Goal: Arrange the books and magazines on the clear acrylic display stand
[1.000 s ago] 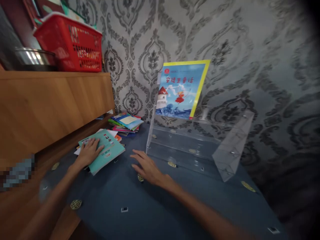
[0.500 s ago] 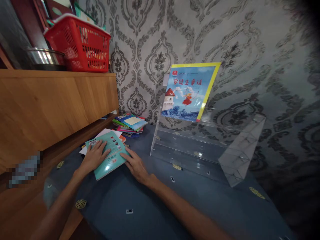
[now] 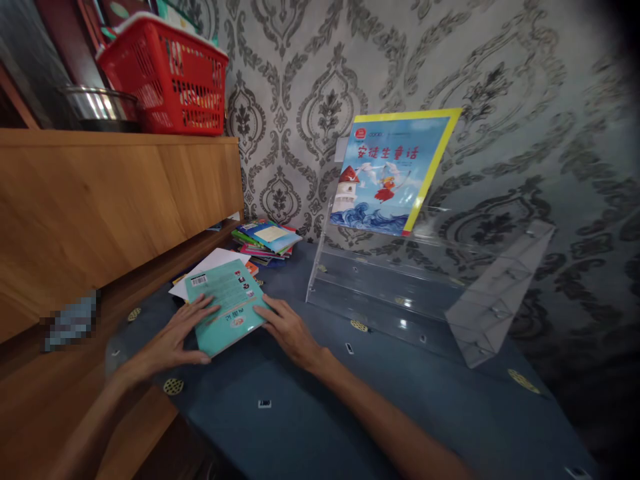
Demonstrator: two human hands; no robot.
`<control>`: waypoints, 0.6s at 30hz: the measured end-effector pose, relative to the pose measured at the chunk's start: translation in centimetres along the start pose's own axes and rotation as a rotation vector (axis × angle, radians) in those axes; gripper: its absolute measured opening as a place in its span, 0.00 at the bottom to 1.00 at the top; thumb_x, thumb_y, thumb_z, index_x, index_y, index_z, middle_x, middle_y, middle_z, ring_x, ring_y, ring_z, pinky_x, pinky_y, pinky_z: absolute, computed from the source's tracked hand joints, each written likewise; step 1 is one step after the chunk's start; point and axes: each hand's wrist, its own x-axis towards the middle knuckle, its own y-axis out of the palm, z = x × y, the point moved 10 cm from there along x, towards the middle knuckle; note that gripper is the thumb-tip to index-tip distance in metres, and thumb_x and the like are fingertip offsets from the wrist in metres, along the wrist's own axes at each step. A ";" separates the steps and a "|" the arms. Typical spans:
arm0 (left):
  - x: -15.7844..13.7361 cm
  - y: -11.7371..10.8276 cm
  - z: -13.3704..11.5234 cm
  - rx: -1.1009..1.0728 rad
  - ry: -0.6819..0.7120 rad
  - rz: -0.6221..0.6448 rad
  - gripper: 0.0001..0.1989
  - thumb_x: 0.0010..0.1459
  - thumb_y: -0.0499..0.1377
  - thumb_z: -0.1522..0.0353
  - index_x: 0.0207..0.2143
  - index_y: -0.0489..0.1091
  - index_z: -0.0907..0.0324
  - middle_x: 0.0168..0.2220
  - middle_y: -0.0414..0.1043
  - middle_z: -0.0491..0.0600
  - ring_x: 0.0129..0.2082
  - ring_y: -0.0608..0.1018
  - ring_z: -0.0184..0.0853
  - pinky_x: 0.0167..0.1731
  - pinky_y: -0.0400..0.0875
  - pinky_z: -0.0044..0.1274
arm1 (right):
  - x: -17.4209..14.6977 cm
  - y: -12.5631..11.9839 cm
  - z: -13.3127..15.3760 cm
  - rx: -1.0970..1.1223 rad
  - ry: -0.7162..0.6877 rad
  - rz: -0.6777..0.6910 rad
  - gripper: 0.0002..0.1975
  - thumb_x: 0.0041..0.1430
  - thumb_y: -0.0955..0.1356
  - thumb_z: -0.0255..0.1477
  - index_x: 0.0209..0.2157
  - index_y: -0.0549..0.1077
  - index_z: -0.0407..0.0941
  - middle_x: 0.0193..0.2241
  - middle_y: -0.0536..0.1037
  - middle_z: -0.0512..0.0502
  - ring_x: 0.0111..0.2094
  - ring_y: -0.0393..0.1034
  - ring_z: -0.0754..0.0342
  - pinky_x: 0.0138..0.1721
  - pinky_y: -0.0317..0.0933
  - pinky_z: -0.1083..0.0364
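A teal paperback book (image 3: 225, 300) lies with its barcode face up on white paper (image 3: 204, 265) and other books at the left of the table. My left hand (image 3: 175, 337) is at the book's left edge, its fingers apart over the cover and the thumb stretched along the near corner. On the opposite side my right hand (image 3: 290, 328) pinches the right edge, thumb on the cover and the other fingertips at the rim. A blue storybook with a yellow border (image 3: 387, 180) stands on the top tier of a clear acrylic rack (image 3: 475, 320).
Several stacked books (image 3: 270, 237) lie behind the teal one. The table has a dark blue cloth (image 3: 320, 413) with small prints. On a wooden cabinet (image 3: 120, 200) at the left are a red basket (image 3: 175, 80) and a metal pot (image 3: 103, 107). A patterned wall (image 3: 320, 100) rises behind.
My left hand has slid off the middle of the teal book toward its lower left edge, spreading its thumb. My right hand stays at the right edge. The view has shifted slightly.
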 end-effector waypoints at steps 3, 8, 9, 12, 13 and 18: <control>-0.6 0.0 -0.4 -0.008 0.003 -0.006 0.45 0.53 0.61 0.43 0.69 0.53 0.46 0.72 0.47 0.52 0.72 0.51 0.50 0.66 0.54 0.44 | -0.1 -0.5 0.2 0.004 0.002 0.004 0.22 0.67 0.66 0.25 0.61 0.69 0.51 0.60 0.70 0.38 0.59 0.67 0.44 0.57 0.68 0.40; -0.9 0.5 -1.6 -0.041 0.025 0.068 0.47 0.51 0.61 0.42 0.69 0.51 0.43 0.74 0.41 0.51 0.72 0.50 0.51 0.65 0.56 0.44 | -0.6 -1.3 0.6 -0.012 -0.006 -0.014 0.21 0.68 0.66 0.26 0.60 0.70 0.52 0.59 0.71 0.38 0.58 0.68 0.43 0.56 0.69 0.39; -1.0 0.5 -1.5 -0.032 0.007 0.076 0.48 0.51 0.62 0.42 0.70 0.49 0.43 0.74 0.40 0.52 0.72 0.49 0.52 0.65 0.56 0.45 | -0.7 -1.4 0.7 -0.025 -0.014 -0.013 0.20 0.67 0.66 0.27 0.59 0.70 0.51 0.59 0.72 0.38 0.57 0.69 0.44 0.55 0.69 0.40; -1.3 0.6 -1.6 0.022 -0.021 0.098 0.49 0.50 0.64 0.44 0.70 0.48 0.43 0.74 0.39 0.54 0.71 0.50 0.55 0.63 0.57 0.47 | -1.1 -1.4 0.9 -0.057 -0.036 -0.015 0.19 0.67 0.67 0.26 0.58 0.72 0.49 0.58 0.72 0.36 0.56 0.69 0.44 0.54 0.70 0.41; -1.4 0.6 -1.8 0.045 -0.016 0.101 0.49 0.50 0.65 0.46 0.70 0.48 0.43 0.74 0.39 0.54 0.71 0.51 0.56 0.63 0.57 0.48 | -1.2 -1.4 0.9 -0.063 -0.041 -0.018 0.19 0.67 0.67 0.26 0.58 0.72 0.49 0.58 0.72 0.36 0.56 0.69 0.44 0.54 0.70 0.41; -1.0 0.5 -3.3 0.185 -0.025 0.035 0.36 0.63 0.58 0.67 0.69 0.49 0.39 0.72 0.47 0.49 0.71 0.55 0.49 0.64 0.54 0.50 | -2.8 -2.2 0.6 -0.078 -0.063 -0.028 0.21 0.66 0.67 0.25 0.59 0.70 0.50 0.59 0.72 0.36 0.56 0.69 0.44 0.54 0.70 0.40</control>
